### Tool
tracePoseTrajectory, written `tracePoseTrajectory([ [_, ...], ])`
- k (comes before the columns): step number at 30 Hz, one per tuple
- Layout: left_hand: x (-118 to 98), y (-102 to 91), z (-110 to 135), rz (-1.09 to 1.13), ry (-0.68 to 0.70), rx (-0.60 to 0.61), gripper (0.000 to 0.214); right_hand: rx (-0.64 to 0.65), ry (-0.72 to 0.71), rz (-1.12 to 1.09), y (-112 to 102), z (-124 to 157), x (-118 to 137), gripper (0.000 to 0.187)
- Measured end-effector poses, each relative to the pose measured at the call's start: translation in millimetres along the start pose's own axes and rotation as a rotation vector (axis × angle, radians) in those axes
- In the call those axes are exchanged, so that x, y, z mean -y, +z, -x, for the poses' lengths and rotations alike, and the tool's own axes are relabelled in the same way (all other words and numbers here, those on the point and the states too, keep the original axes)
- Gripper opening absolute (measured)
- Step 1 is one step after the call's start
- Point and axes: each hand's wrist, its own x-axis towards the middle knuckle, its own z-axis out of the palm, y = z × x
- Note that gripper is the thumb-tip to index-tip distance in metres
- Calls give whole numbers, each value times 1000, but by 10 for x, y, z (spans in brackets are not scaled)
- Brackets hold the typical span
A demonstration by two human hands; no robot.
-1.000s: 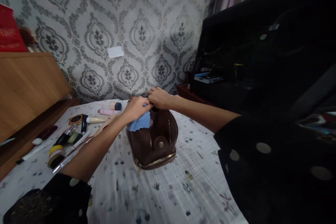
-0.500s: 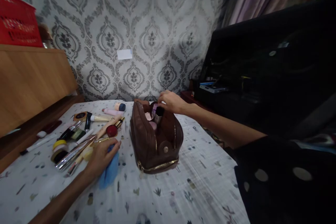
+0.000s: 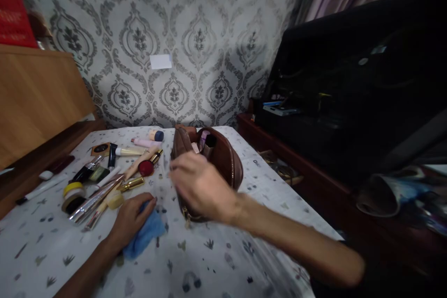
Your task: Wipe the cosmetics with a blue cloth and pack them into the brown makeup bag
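Note:
My left hand (image 3: 131,219) rests on a blue cloth (image 3: 145,237) lying on the patterned sheet (image 3: 223,260), its fingers curled over the cloth. My right hand (image 3: 200,186) hovers in front of an open brown leather pouch (image 3: 223,156), blurred by motion, fingers loosely spread with nothing seen in them. The pouch stands upright with several small cosmetics showing in its mouth. Left of the pouch lie several makeup items: tubes, brushes, a red round piece (image 3: 145,168), a gold lipstick (image 3: 131,184).
A wooden headboard (image 3: 38,98) runs along the left. A dark wooden ledge (image 3: 300,163) and black furniture (image 3: 356,79) stand at the right. Patterned wallpaper (image 3: 181,42) with a white slip is behind. Compacts and tapes (image 3: 71,195) lie at the left.
My right hand left the pouch's top and swung down toward the front. My left hand, which carried the blue cloth from the pouch to the sheet, stays on it.

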Motion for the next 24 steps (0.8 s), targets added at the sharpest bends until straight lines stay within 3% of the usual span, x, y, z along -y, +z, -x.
tracePoseTrajectory([
  [3, 38, 8, 16, 23, 34, 14, 26, 26, -175, -109, 433, 166, 422, 18],
  [6, 9, 9, 9, 2, 31, 56, 20, 12, -169, -178, 858, 300, 636, 16],
  [10, -87, 0, -9, -98, 30, 66, 36, -25, -75, -289, 1246, 450, 720, 15],
  [14, -108, -2, -15, -113, 47, 74, 37, -96, 55, -469, 1360, 542, 726, 15],
  [24, -36, 1, -21, -170, 95, 68, 32, -167, 254, -827, 1297, 524, 670, 15],
])
